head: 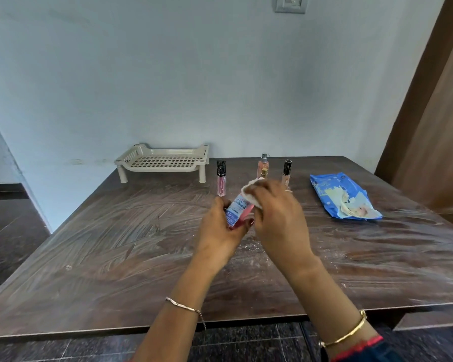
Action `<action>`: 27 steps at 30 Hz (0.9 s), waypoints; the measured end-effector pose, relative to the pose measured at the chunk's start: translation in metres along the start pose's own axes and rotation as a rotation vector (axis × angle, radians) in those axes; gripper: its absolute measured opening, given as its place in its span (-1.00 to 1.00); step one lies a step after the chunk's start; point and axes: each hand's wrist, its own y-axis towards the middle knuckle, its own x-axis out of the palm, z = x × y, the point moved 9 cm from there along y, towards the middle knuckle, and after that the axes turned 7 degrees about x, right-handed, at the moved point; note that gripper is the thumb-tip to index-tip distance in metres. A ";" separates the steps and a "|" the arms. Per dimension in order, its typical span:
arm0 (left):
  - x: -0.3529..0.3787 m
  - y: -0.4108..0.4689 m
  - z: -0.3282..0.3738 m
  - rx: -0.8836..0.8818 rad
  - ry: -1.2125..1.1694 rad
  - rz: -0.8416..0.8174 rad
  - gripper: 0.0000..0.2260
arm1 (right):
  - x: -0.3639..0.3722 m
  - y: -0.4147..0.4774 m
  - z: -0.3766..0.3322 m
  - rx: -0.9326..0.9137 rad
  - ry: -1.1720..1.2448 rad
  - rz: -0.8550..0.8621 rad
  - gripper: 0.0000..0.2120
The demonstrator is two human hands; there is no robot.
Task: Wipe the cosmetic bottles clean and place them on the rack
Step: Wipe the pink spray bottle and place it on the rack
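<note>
My left hand grips a pink bottle with a blue-white label, tilted over the table's middle. My right hand presses a white wipe against the bottle's upper end, hiding its cap. Behind them stand a pink lip-gloss tube with a black cap, a peach spray bottle, a small gold-capped bottle partly hidden by the wipe, and a beige tube with a black cap. The cream perforated rack stands bare at the back left by the wall.
A blue pack of wipes lies open at the right. The dark wooden table is streaked with white smears. A brown door rises at the right, the blue wall lies behind, and dark floor tiles show at left and below.
</note>
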 end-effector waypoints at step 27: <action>0.014 -0.010 0.008 0.095 0.160 -0.157 -0.68 | 0.000 -0.004 0.034 -0.017 -0.157 0.093 -0.60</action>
